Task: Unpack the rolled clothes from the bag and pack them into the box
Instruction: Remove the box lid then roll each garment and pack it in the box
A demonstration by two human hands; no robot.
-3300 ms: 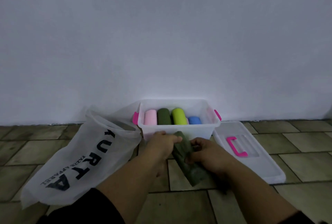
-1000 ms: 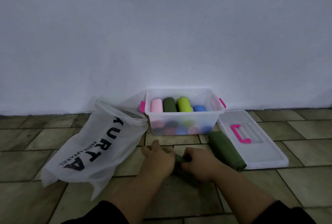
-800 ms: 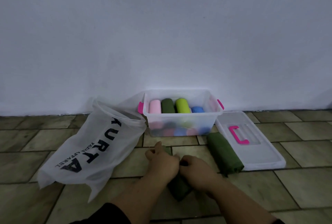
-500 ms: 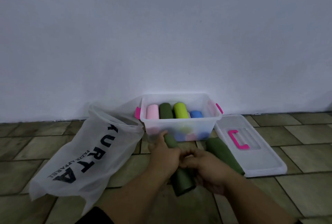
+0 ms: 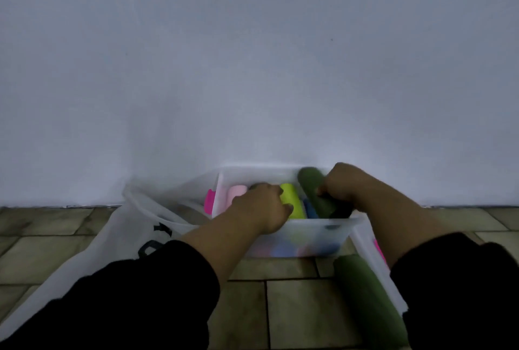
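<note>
The room is dim. A plain white wall (image 5: 252, 68) goes down to a floor (image 5: 295, 310) made of brown-green tiles with dark lines between them.

On the left, a thin white bag (image 5: 118, 237) with black letters lies on the floor, and its open top is next to the box (image 5: 309, 234). The box is see-through plastic and sits against the wall. It has a pink handle (image 5: 209, 203) on its left end. Inside, a pink roll (image 5: 237, 192) lies near that end.

The left hand (image 5: 262, 206) reaches into the box and rests on top of the rolls. I cannot tell if it holds anything. Next to it are a bright yellow-green roll (image 5: 292, 200) and a blue roll (image 5: 310, 209). More colours show through the front of the box.

The right hand (image 5: 345, 184) has its fingers wrapped around a dark green roll (image 5: 313, 189), which sits tilted over the right end of the box.

Another green roll (image 5: 362, 290) lies on the floor just beside the box, touching the white lid (image 5: 365, 248). Both arms have black sleeves (image 5: 126, 302).
</note>
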